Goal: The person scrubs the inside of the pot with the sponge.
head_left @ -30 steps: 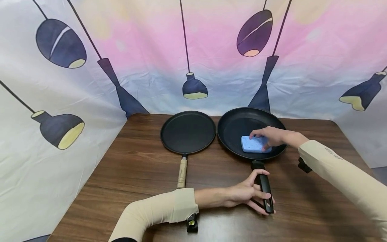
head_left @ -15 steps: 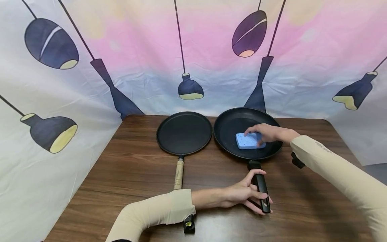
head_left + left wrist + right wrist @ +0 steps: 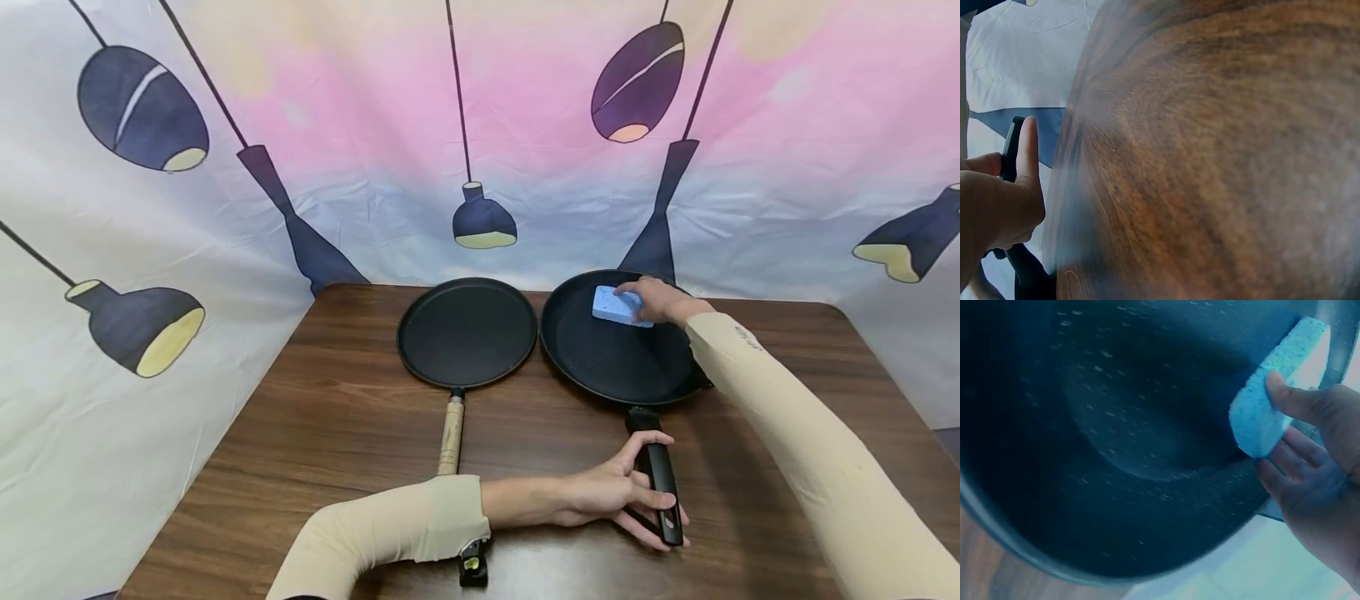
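Note:
A deep black frying pan (image 3: 607,367) rests on the table, its black handle (image 3: 663,475) pointing toward me. My left hand (image 3: 611,492) grips that handle, thumb on one side and fingers around the other; the left wrist view catches the hand (image 3: 1004,200) at its left edge. Inside the pan, near its far side, my right hand (image 3: 656,300) holds a light blue sponge (image 3: 617,307) between thumb and fingers. The right wrist view shows the sponge (image 3: 1279,387) tilted against the dark pan surface (image 3: 1147,437), which carries small droplets or specks.
Left of the frying pan lies a flat black crepe pan (image 3: 468,333) with a wooden handle (image 3: 452,437), partly behind my left sleeve (image 3: 405,521). Both pans sit near the back of the brown wooden table (image 3: 330,417). A lamp-printed cloth (image 3: 375,125) hangs behind.
My right hand has slid the sponge from the near part of the frying pan to its far part. My left hand stays on the handle. The head view has shifted slightly.

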Motion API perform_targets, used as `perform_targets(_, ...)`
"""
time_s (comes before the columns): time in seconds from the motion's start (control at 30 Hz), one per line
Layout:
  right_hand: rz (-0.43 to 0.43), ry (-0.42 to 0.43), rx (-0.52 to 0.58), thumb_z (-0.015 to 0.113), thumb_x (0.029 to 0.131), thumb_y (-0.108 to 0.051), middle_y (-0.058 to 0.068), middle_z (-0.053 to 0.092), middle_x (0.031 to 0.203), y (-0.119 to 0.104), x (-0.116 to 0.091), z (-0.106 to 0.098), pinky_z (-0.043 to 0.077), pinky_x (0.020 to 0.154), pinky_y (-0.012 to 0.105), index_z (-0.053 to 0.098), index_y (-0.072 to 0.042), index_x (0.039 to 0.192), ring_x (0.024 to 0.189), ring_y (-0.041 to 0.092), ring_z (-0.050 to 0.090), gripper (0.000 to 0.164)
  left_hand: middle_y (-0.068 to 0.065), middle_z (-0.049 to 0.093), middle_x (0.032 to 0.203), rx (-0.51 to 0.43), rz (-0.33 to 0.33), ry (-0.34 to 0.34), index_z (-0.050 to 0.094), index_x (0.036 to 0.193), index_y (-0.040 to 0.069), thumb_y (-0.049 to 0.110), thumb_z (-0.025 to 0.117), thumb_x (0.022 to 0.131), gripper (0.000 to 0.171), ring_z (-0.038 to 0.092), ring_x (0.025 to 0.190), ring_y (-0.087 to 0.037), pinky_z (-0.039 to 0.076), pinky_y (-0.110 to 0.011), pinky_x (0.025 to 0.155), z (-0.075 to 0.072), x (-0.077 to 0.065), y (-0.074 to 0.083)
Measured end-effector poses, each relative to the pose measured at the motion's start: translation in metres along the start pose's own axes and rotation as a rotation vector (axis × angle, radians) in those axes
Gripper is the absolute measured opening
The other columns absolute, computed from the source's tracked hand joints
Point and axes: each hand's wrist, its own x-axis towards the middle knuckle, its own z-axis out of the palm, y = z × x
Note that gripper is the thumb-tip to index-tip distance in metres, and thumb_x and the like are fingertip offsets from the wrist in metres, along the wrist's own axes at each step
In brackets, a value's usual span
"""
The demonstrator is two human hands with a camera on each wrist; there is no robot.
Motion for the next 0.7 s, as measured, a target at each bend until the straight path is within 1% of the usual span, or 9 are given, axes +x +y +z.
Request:
perform_targets(0.13, 0.005, -0.019, -0.034, 0.071, 0.094, -0.003, 0.037, 0.047, 0.141, -0.001, 0.001, -0.004, 0.049, 0.1, 0.06, 0.048, -0.003, 0.149, 0.125, 0.05, 0.051, 0.06, -0.032, 0.066, 0.127, 0.002, 0.008, 0.003, 0.031, 0.143, 0.043, 0.004, 0.052, 0.106, 0.057, 0.051, 0.125, -0.061, 0.053, -0.062, 0.099, 0.001, -0.001, 0.0)
perform_targets(0.2, 0.0, -0.028, -0.037, 0.073, 0.093, -0.003, 0.037, 0.048, 0.141, -0.003, -0.001, -0.006, 0.05, 0.098, 0.059, 0.049, -0.004, 0.147, 0.121, 0.049, 0.054, 0.06, -0.031, 0.067, 0.125, 0.005, 0.01, 0.008, 0.031, 0.143, 0.043, 0.004, 0.052, 0.106, 0.057, 0.052, 0.124, -0.061, 0.053, -0.062, 0.099, 0.001, -0.002, 0.001)
perform_targets(0.3, -0.01, -0.04, -0.033, 0.075, 0.09, -0.003, 0.037, 0.049, 0.141, -0.001, -0.011, -0.008, 0.051, 0.096, 0.058, 0.052, -0.006, 0.145, 0.117, 0.047, 0.054, 0.059, -0.03, 0.069, 0.123, 0.012, 0.012, 0.01, 0.032, 0.142, 0.042, 0.004, 0.052, 0.106, 0.057, 0.053, 0.123, -0.06, 0.055, -0.061, 0.098, 0.003, -0.001, 0.0)
perform_targets(0.5, -0.072, -0.048, 0.006, 0.079, 0.086, -0.001, 0.036, 0.053, 0.139, -0.004, -0.031, -0.007, 0.052, 0.097, 0.059, 0.057, -0.006, 0.14, 0.125, 0.049, 0.053, 0.058, -0.028, 0.07, 0.121, 0.029, 0.031, 0.014, 0.033, 0.141, 0.042, 0.004, 0.054, 0.105, 0.056, 0.056, 0.121, -0.059, 0.058, -0.057, 0.095, 0.003, -0.001, 0.0)
perform_targets(0.7, -0.127, -0.074, -0.019, 0.078, 0.088, 0.0, 0.034, 0.051, 0.142, -0.011, -0.052, 0.001, 0.053, 0.096, 0.059, 0.055, -0.008, 0.141, 0.128, 0.051, 0.052, 0.058, -0.029, 0.07, 0.122, 0.036, 0.038, 0.017, 0.031, 0.143, 0.04, 0.004, 0.054, 0.105, 0.057, 0.057, 0.121, -0.058, 0.058, -0.057, 0.094, 0.002, -0.002, 0.0)
